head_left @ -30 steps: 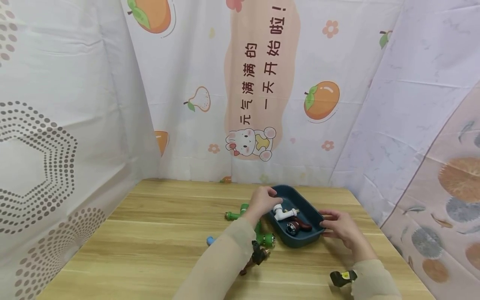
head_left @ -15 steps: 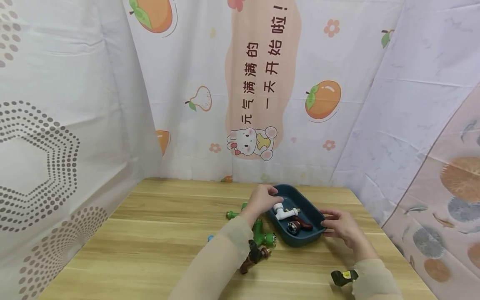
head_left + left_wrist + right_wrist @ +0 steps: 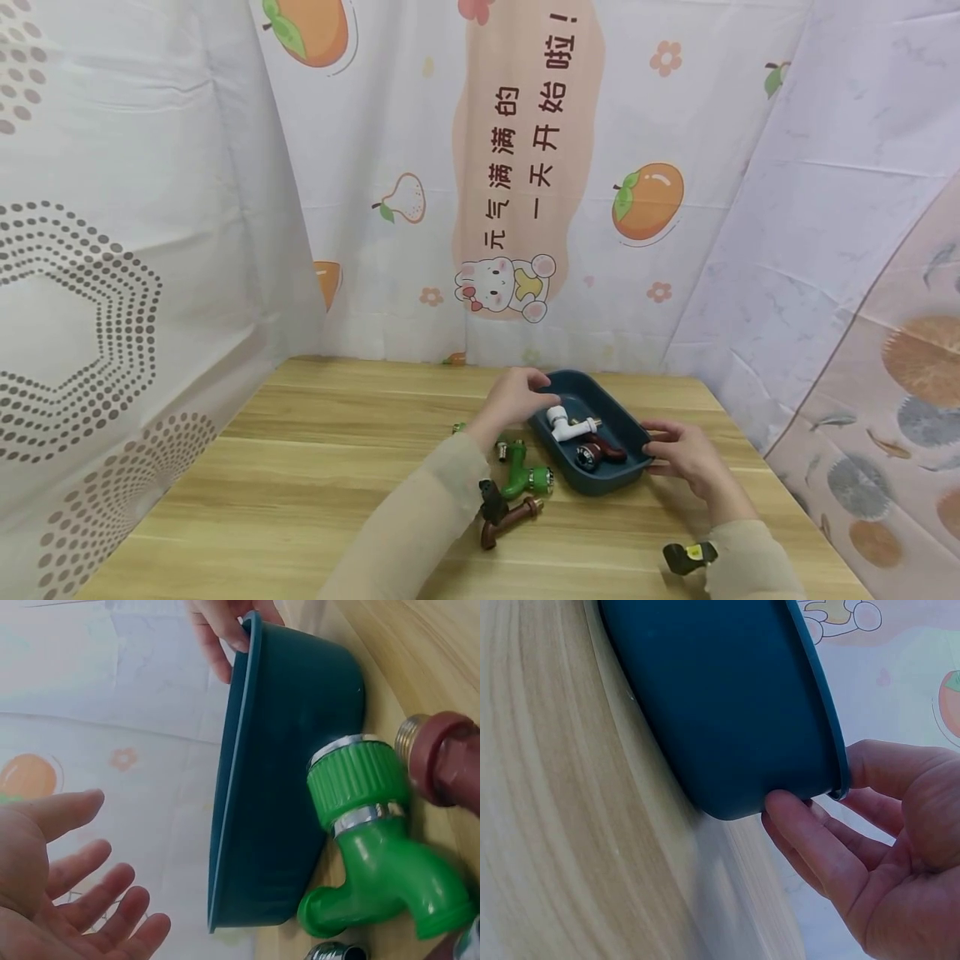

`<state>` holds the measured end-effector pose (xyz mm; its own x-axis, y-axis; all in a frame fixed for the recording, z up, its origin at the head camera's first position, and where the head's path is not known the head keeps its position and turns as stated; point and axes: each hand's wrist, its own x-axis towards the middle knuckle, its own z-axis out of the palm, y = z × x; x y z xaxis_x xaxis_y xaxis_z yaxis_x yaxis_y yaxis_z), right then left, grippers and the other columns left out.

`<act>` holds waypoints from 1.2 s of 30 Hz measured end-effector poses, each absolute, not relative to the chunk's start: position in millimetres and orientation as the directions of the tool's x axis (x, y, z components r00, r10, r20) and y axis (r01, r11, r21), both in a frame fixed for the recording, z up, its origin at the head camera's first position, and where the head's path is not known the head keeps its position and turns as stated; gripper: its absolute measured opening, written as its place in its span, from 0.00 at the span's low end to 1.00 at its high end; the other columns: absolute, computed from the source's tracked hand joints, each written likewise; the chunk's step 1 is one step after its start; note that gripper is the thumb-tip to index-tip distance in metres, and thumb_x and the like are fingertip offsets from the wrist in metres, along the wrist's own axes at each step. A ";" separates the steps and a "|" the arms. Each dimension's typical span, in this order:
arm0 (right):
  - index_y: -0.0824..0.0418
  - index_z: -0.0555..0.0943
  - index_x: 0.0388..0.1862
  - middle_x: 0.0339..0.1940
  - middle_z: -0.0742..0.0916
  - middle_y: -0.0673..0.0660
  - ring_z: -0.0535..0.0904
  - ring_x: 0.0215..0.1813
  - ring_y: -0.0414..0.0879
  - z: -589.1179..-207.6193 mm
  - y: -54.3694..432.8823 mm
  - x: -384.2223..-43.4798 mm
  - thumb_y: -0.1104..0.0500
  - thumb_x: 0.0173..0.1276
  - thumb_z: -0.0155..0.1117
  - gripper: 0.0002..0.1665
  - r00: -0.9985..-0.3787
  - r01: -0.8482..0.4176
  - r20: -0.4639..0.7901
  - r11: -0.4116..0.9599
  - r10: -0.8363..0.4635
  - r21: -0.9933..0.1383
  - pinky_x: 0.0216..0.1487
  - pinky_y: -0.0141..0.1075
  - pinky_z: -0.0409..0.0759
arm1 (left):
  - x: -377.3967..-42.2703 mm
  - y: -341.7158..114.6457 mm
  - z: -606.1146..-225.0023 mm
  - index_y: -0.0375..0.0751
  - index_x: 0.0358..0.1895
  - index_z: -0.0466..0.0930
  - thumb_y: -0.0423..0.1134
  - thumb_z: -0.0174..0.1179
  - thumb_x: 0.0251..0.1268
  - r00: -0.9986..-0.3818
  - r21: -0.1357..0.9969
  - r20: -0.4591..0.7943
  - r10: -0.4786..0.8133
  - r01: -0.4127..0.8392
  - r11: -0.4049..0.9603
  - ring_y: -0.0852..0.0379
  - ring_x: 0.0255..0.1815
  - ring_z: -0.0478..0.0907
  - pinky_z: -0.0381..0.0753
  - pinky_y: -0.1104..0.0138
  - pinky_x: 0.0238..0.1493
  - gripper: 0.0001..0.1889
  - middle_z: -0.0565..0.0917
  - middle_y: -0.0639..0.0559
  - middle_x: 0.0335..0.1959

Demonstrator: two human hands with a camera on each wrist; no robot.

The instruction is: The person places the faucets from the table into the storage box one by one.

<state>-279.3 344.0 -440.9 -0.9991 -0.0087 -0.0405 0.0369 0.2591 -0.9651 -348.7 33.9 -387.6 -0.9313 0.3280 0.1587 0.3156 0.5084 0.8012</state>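
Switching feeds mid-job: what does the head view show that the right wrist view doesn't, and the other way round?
Only the head view: the left hand; a white angled tap and a dark red curved tap inside the blue-green rounded rectangular tray; a glossy green tap and a brown-red tap on the pale wood-grain tabletop.

Only the right wrist view: the palm side of the right hand, close up, with a fingertip against the tray's outer wall below the rim.

Both: tray, right hand, tabletop and white fruit-print curtain.
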 end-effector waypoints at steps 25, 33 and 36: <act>0.80 0.66 0.70 0.58 0.78 0.79 0.85 0.46 0.58 -440.8 344.2 -279.1 0.73 0.68 0.62 0.33 -0.999 0.033 -0.039 0.267 -0.014 -0.963 0.45 0.52 0.86 | -350.1 -15.9 -379.1 0.48 0.60 0.83 0.48 0.71 0.64 -0.910 0.801 0.168 0.380 0.350 0.485 0.46 0.60 0.77 0.79 0.53 0.54 0.22 0.82 0.52 0.60; 0.80 0.66 0.71 0.59 0.77 0.80 0.85 0.47 0.57 -441.2 344.8 -279.6 0.73 0.69 0.62 0.33 -0.999 0.041 -0.045 0.270 -0.012 -0.962 0.45 0.51 0.86 | -353.0 -31.5 -380.9 0.49 0.58 0.84 0.50 0.72 0.62 -0.906 0.794 0.177 0.385 0.363 0.488 0.45 0.60 0.77 0.79 0.53 0.55 0.22 0.82 0.51 0.60; 0.79 0.65 0.71 0.59 0.76 0.81 0.85 0.47 0.57 -441.3 344.8 -279.4 0.73 0.69 0.61 0.33 -0.999 0.043 -0.048 0.273 -0.012 -0.961 0.45 0.51 0.86 | -352.1 -37.5 -381.5 0.49 0.57 0.84 0.51 0.72 0.62 -0.907 0.788 0.179 0.382 0.365 0.497 0.46 0.59 0.77 0.78 0.53 0.55 0.22 0.82 0.51 0.60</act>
<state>-279.4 344.8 -441.3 -0.9988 -0.0117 -0.0479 0.0428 0.2734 -0.9610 -352.1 -37.5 -381.5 -0.9066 0.3821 0.1788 0.3647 0.4965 0.7877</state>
